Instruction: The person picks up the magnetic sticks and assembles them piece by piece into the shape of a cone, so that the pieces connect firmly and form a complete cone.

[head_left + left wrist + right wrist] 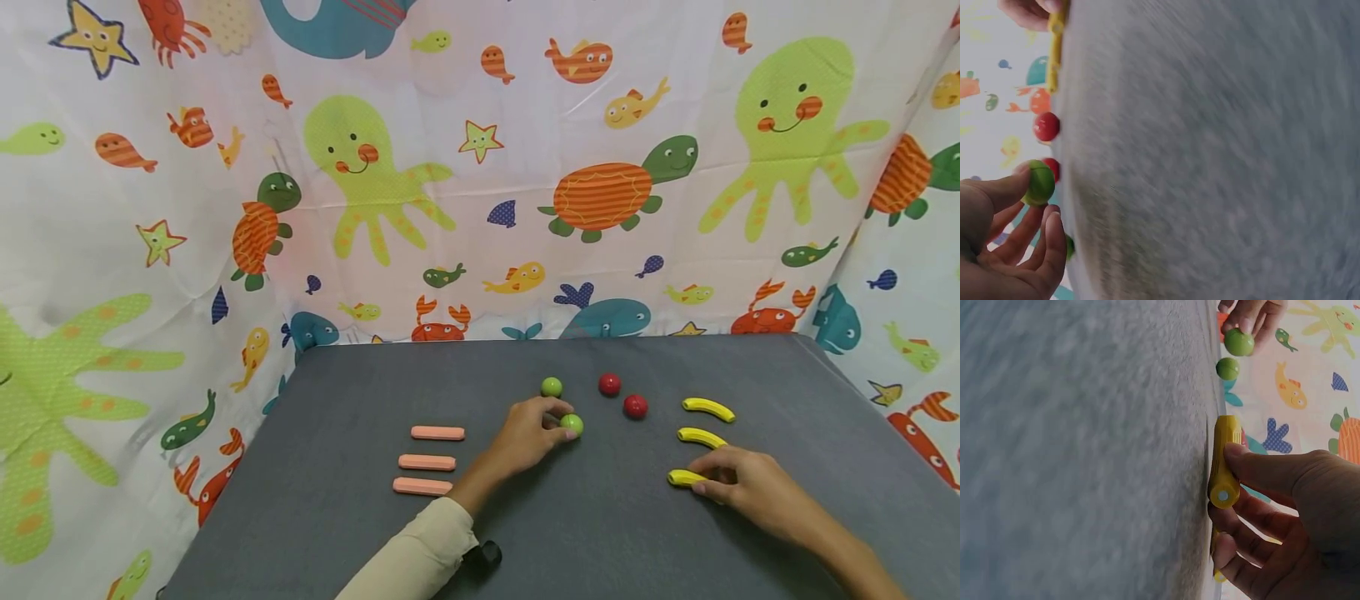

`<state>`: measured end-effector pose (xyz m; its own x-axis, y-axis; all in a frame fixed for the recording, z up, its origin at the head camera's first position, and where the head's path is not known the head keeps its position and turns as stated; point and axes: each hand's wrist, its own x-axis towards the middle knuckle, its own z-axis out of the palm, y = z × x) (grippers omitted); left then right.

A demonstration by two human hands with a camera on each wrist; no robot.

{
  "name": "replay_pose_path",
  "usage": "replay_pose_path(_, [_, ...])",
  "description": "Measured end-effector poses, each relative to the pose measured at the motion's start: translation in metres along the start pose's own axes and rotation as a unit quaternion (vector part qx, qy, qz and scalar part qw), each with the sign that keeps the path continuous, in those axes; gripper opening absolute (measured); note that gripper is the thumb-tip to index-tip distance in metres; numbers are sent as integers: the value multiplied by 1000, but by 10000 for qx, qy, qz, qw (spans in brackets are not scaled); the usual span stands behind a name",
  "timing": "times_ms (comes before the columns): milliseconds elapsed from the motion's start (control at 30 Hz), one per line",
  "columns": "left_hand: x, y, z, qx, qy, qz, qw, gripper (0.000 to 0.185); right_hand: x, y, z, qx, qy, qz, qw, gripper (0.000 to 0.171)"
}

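Observation:
My left hand (528, 433) pinches a small shiny green ball (572, 426) between thumb and fingers; the left wrist view shows the ball (1040, 183) at the fingertips. Just behind that hand lies a second green ball (551, 387). On the right side, my right hand (757, 487) pinches the nearest yellow toy banana (684, 478), its thumb across the side. In the right wrist view this toy banana (1225, 462) has a ridged side and a pale dot on its end. Two more toy bananas, one in the middle (703, 437) and one at the back (708, 408), lie beyond it.
Two red balls, one farther back (609, 384) and one nearer (635, 407), sit between the hands. Three pinkish-orange sticks (427, 462) lie in a column left of the left forearm. A sea-animal curtain (465, 192) hangs behind the grey table (360, 392).

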<state>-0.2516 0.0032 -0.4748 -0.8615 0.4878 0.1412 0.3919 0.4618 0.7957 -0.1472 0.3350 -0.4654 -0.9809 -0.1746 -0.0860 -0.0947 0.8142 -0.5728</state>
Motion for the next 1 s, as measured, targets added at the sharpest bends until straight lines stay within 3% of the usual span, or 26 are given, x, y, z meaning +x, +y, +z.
replay_pose_path(267, [-14,12,-2,-403,-56,-59,9992,31,7,-15,5,79,224,-163,9996,18])
replay_pose_path(567, [-30,9,4,-588,-50,-100,9982,31,18,-39,15,424,331,-446,9976,18])
replay_pose_path(1000, [-38,13,16,-804,-55,-259,9964,31,32,-70,33,899,-11,-427,9950,19])
